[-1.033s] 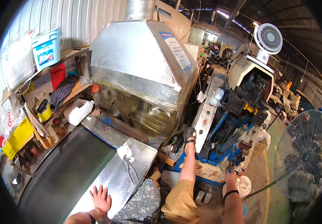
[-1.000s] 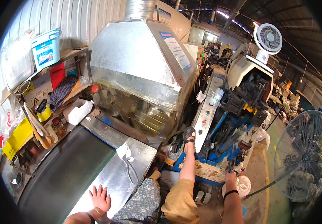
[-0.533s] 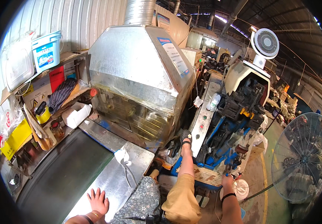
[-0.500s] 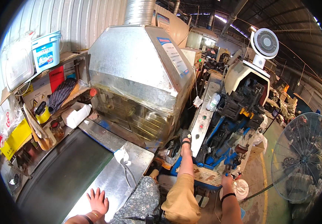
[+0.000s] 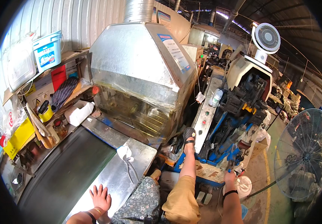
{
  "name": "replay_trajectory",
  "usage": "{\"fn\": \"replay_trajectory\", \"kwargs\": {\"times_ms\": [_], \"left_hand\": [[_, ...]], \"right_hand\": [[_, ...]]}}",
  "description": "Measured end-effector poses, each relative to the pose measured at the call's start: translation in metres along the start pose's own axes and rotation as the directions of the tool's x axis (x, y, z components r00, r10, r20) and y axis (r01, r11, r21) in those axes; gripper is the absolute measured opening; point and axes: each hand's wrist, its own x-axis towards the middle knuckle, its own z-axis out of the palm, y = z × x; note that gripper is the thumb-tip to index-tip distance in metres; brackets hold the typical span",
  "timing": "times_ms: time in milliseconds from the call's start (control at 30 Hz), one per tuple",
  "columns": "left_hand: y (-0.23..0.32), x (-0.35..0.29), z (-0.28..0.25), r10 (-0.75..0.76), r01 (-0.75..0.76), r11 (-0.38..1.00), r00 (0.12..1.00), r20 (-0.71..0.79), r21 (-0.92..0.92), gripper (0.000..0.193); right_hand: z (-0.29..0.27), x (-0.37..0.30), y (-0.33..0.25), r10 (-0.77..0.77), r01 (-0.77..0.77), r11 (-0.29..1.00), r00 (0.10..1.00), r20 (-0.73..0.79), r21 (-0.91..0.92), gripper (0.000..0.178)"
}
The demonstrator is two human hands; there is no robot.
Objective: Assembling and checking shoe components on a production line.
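Note:
My left hand (image 5: 101, 199) lies flat with fingers spread on a shiny metal plate (image 5: 110, 179) beside a dark conveyor belt (image 5: 71, 164). A dark band and a bracelet circle that wrist. Farther up the plate lies a grey two-pronged tool (image 5: 133, 172), with a white wrapped-looking piece (image 5: 124, 152) at its upper end. My right hand (image 5: 229, 177) is closed at the near end of a blue-and-black machine (image 5: 220, 149). What its fingers grip is too small to make out; a bit of blue shows at the fingertips. A black band is on the right wrist.
A metal hood (image 5: 131, 56) with plastic sheeting stands ahead. On the left, a shelf holds a blue-white bucket (image 5: 48, 52); below are a white jug (image 5: 79, 112) and yellow tape (image 5: 46, 114). A large fan (image 5: 306, 155) stands right. A sandalled foot (image 5: 189, 136) rests by the machine's panel.
The whole view has shifted slightly. My left hand stays flat on the plate and my right hand stays closed at the machine.

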Motion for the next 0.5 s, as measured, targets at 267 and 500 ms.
{"fn": "replay_trajectory", "kwargs": {"times_ms": [267, 500], "left_hand": [[-0.004, 0.000, 0.001, -0.007, 0.006, 1.000, 0.999, 0.050, 0.010, 0.050], [0.002, 0.010, 0.010, 0.006, -0.005, 1.000, 0.996, 0.084, -0.008, 0.051]], "right_hand": [[-0.003, -0.001, 0.005, -0.034, 0.033, 0.992, 0.999, -0.001, -0.120, 0.044], [-0.009, 0.019, 0.018, -0.214, 0.164, 0.944, 0.965, -0.154, -0.287, 0.054]]}}
